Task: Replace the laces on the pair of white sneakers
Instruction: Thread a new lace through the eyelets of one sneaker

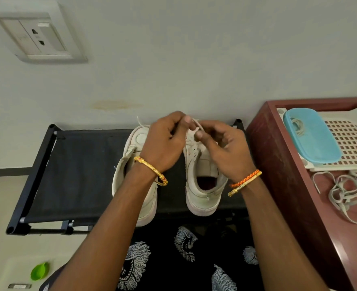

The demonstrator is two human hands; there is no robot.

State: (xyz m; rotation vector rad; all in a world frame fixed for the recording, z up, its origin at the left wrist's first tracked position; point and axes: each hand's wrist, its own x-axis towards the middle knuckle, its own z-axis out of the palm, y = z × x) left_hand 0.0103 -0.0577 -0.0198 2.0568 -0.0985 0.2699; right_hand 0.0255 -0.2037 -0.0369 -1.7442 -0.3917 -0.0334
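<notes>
Two white sneakers stand side by side on a black fabric rack (79,175), toes toward the wall. The left sneaker (131,185) is partly covered by my left forearm. Above the front of the right sneaker (202,185), both hands meet on a white lace (196,125). My left hand (165,141) pinches the lace between thumb and fingers. My right hand (221,143) pinches the same lace just to the right. A short lace end sticks up behind the left sneaker's toe. Loose white laces (345,194) lie in a heap on the red-brown table at the right.
The red-brown table (278,164) stands close to the rack's right side. On it sit a white perforated tray (354,139) and a blue lidded box (310,135) with laces inside. A wall socket (39,36) is at upper left. A green cap (40,270) lies at lower left.
</notes>
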